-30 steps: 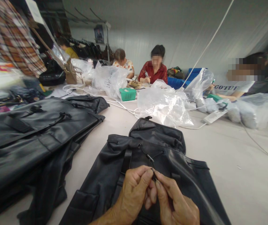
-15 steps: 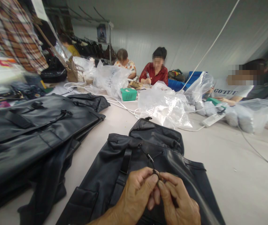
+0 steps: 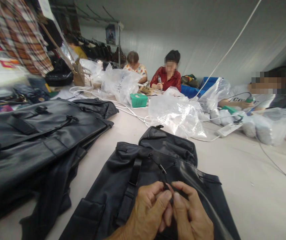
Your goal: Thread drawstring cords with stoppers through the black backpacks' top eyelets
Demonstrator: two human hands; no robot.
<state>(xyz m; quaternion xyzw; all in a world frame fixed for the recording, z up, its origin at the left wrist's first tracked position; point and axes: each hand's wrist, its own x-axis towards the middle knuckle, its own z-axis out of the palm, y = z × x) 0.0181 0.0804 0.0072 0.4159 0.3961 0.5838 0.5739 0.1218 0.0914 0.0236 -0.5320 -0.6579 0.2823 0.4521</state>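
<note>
A black backpack lies on the table in front of me, its top flap folded back away from me. A thin black drawstring cord runs from the eyelets through a small metal piece down to my fingers. My left hand pinches the cord's end between thumb and forefinger. Close against it, my right hand is closed, with thumb and fingertips on the same dark cord end. The fingers hide most of what they grip.
Stacked black backpacks cover the left of the table. Clear plastic bags, a green box, white cables and a power strip lie across the far side. Several people sit beyond, one in a red shirt.
My right thumb and fingers have shifted slightly at the cord end, and both hands sit a little lower. At the far right, a person's hand has risen with a green object.
</note>
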